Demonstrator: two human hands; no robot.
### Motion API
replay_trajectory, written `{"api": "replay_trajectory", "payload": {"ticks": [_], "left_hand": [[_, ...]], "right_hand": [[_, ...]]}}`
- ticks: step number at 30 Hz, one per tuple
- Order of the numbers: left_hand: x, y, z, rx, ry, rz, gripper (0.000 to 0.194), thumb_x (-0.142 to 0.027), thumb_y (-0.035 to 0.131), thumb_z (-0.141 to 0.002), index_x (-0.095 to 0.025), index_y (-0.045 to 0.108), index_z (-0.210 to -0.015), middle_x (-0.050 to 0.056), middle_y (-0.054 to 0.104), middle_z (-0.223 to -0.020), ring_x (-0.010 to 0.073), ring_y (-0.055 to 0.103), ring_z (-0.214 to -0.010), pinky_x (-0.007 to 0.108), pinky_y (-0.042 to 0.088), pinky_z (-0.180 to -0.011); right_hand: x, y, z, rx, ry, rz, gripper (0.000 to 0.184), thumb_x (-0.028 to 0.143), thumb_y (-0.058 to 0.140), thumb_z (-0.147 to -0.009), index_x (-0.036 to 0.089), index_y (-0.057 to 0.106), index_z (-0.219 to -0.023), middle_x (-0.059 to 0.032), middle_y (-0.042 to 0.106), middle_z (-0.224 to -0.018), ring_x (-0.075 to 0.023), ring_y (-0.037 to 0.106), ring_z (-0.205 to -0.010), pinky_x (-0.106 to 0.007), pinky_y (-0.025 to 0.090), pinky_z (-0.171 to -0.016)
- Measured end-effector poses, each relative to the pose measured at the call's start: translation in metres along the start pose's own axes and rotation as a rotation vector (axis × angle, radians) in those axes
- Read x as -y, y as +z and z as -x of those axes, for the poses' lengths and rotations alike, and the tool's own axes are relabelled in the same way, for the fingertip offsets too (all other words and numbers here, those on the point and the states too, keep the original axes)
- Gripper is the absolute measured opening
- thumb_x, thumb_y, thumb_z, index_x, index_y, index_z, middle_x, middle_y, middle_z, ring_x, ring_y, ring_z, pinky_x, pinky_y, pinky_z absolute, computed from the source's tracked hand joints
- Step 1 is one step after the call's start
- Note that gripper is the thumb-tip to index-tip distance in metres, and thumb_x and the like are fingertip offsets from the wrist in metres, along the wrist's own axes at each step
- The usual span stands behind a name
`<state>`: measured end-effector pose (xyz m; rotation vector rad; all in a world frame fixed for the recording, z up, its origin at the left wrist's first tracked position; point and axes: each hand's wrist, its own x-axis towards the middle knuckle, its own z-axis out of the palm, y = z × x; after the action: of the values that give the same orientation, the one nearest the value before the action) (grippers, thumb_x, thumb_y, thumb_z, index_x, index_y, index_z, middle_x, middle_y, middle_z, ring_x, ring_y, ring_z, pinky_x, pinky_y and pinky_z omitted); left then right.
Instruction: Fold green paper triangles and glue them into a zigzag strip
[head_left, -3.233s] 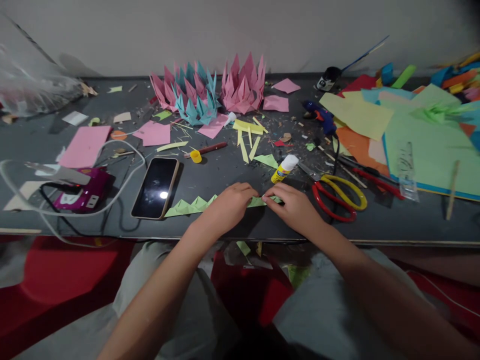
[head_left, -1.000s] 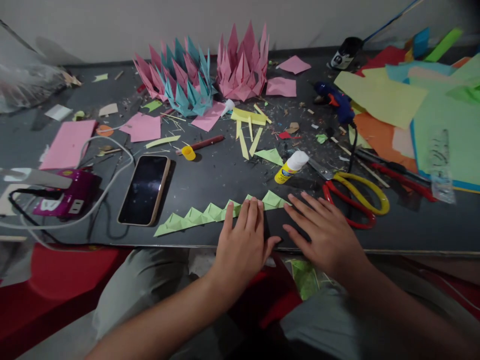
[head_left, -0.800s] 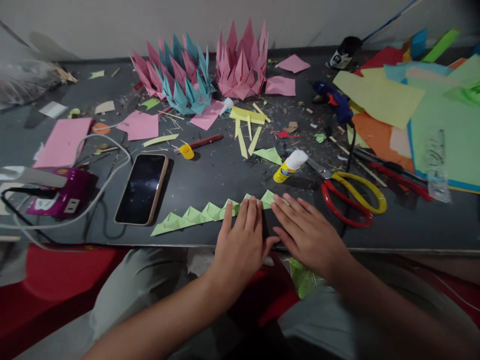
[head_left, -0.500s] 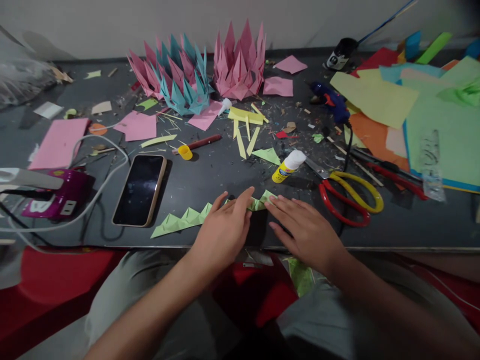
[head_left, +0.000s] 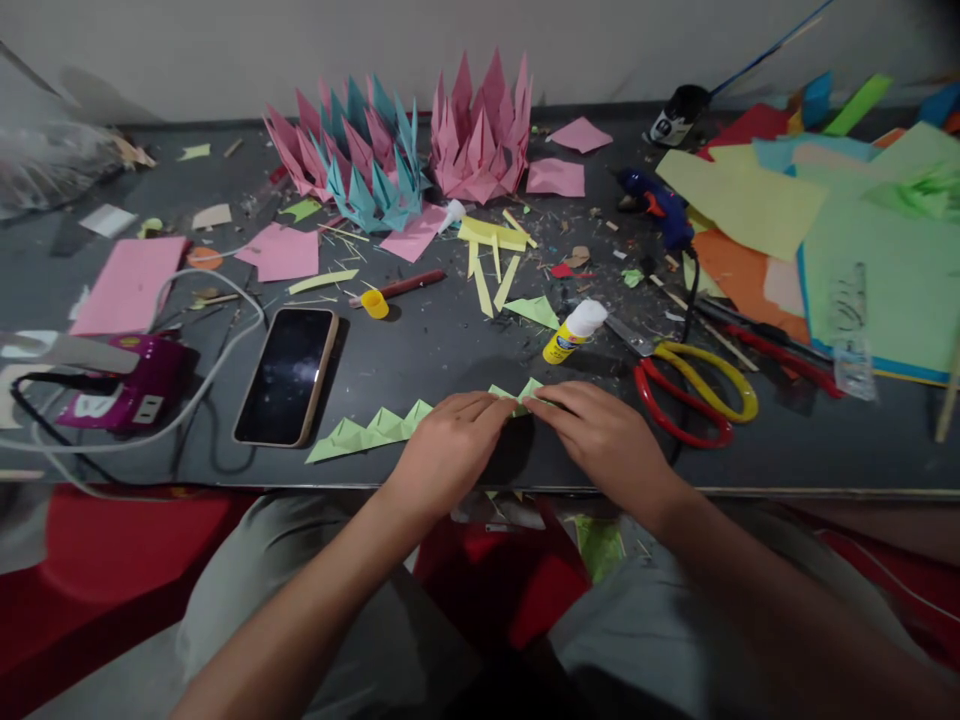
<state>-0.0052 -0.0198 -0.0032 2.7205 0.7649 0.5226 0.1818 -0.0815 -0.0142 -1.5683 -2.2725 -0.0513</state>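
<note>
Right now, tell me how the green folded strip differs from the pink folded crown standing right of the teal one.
The green folded strip lies in a low row near the table edge; the pink folded crown stands upright and curved near the wall.
The strip's points are short, the crown's tall.
Left hand and right hand touch the strip, neither the crown.
Both are pointed folded paper.

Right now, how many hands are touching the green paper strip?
2. The left hand covers part of the green paper strip, and the right hand is at its right end. No other hands show.
</note>
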Motion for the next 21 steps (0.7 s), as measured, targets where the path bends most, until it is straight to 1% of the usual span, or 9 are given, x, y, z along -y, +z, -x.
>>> {"api": "replay_trajectory", "payload": {"ticks": [3, 8, 12, 17, 21], "left_hand": [[0.002, 0.002, 0.003, -0.03, 0.032, 0.012, 0.021, -0.015, 0.041, -0.09, -0.012, 0.056, -0.104, 0.009, 0.066, -0.101, 0.0172, 0.061, -0.093, 0.032, 0.049, -0.084], [0.003, 0.001, 0.004, -0.029, 0.071, 0.021, 0.022, -0.013, 0.039, -0.09, -0.011, 0.056, -0.104, 0.01, 0.066, -0.103, 0.0165, 0.06, -0.097, 0.032, 0.048, -0.087], [-0.001, 0.002, 0.003, -0.033, 0.088, -0.029, 0.023, -0.013, 0.041, -0.089, -0.01, 0.056, -0.106, 0.011, 0.065, -0.103, 0.019, 0.06, -0.097, 0.035, 0.049, -0.087], [-0.015, 0.007, 0.002, -0.038, 0.013, -0.115, 0.025, -0.015, 0.043, -0.086, -0.008, 0.056, -0.107, 0.012, 0.064, -0.101, 0.0233, 0.059, -0.095, 0.039, 0.049, -0.085], [-0.02, 0.009, 0.0, -0.015, -0.015, -0.104, 0.024, -0.013, 0.044, -0.085, -0.008, 0.056, -0.105, 0.013, 0.062, -0.1, 0.0233, 0.057, -0.094, 0.039, 0.049, -0.086]], "right_hand": [[0.0, 0.0, 0.0, -0.006, -0.017, -0.005, 0.029, 0.011, 0.042, -0.087, 0.013, 0.064, -0.105, -0.0088, 0.066, -0.101, -0.0203, 0.058, -0.095, -0.033, 0.047, -0.086], [-0.001, 0.0, 0.001, 0.015, -0.009, -0.017, 0.03, 0.01, 0.042, -0.086, 0.015, 0.063, -0.106, -0.0081, 0.065, -0.103, -0.02, 0.058, -0.096, -0.033, 0.047, -0.085], [0.003, 0.001, 0.0, 0.021, -0.018, 0.022, 0.03, 0.008, 0.041, -0.085, 0.012, 0.064, -0.105, -0.01, 0.066, -0.104, -0.0209, 0.058, -0.097, -0.034, 0.048, -0.084], [0.018, 0.002, 0.001, 0.027, -0.015, 0.16, 0.035, 0.008, 0.038, -0.085, 0.01, 0.061, -0.112, -0.0114, 0.061, -0.118, -0.0241, 0.053, -0.112, -0.041, 0.042, -0.094], [0.025, -0.001, 0.003, 0.122, 0.025, 0.165, 0.038, 0.017, 0.035, -0.088, 0.007, 0.055, -0.119, -0.013, 0.054, -0.125, -0.0231, 0.051, -0.116, -0.039, 0.042, -0.097]]}}
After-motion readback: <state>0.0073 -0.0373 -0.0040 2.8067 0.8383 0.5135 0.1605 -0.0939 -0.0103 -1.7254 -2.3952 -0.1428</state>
